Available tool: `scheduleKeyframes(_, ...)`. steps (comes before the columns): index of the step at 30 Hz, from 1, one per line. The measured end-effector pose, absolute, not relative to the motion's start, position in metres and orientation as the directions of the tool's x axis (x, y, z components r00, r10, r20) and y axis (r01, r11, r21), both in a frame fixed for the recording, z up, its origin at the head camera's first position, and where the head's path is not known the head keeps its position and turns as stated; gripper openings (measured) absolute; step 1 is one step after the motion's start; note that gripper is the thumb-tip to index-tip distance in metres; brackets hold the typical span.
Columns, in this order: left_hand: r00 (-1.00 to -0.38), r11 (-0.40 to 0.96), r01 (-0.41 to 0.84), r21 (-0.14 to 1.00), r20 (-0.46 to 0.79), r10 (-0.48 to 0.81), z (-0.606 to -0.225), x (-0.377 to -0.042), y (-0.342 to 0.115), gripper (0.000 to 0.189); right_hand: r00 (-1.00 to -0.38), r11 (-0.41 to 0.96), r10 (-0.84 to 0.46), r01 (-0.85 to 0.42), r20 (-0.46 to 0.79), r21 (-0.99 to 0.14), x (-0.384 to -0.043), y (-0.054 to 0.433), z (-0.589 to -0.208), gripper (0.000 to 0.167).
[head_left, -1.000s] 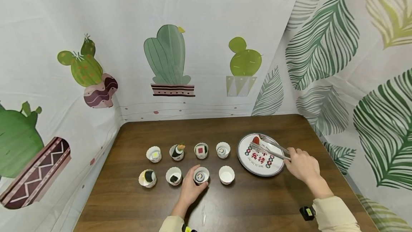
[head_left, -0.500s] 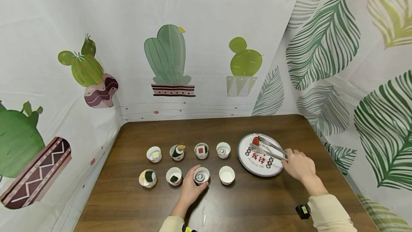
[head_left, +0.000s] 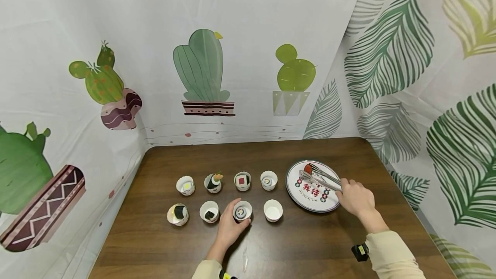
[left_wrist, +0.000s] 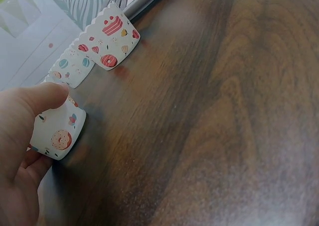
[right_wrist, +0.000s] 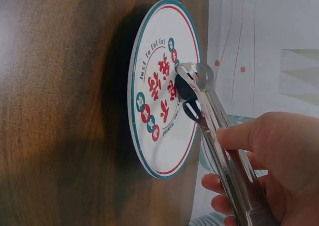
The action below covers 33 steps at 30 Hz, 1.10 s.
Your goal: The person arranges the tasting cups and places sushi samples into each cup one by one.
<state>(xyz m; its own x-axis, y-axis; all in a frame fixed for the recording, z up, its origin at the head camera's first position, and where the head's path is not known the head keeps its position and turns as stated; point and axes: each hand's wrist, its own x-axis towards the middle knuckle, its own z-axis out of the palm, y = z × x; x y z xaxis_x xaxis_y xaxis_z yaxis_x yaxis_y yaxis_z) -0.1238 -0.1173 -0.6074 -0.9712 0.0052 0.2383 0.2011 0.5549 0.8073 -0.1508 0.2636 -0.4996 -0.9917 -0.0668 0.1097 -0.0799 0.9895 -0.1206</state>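
My left hand [head_left: 229,227] holds a white paper cup [left_wrist: 60,131] with a printed donut pattern, thumb on the near side and fingers round the far side. Inside that cup sits a sushi roll piece [head_left: 240,213]. My right hand [head_left: 356,198] grips metal tongs [head_left: 321,182] over a round white plate [head_left: 296,195] with red characters. The tong tips stand on either side of a small sushi piece [head_left: 308,168], red on top and dark at the side [right_wrist: 185,87]. Just right of the held cup stands an empty paper cup [head_left: 273,212].
Behind is a row of paper cups holding sushi pieces, among them a red-centred one [head_left: 242,181] and a shrimp-tail one [head_left: 213,182]. Two more filled cups, one with a yellow and black piece [head_left: 178,213], stand to the left. Printed cloth [head_left: 248,55] hangs behind the brown table [head_left: 294,253].
My right hand has moved a little left with the tongs, and their tips have come closer round the sushi piece. My left hand and its cup have stayed put.
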Motion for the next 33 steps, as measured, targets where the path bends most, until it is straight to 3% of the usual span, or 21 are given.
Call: scheduleKeyframes(33, -0.952, 0.55, 0.28, 0.787, 0.303, 0.052, -0.593, -0.124, -0.118, 0.079, -0.99, 0.989, -0.1, -0.11, 0.103, -0.102, -0.151, 0.269, -0.498, 0.032)
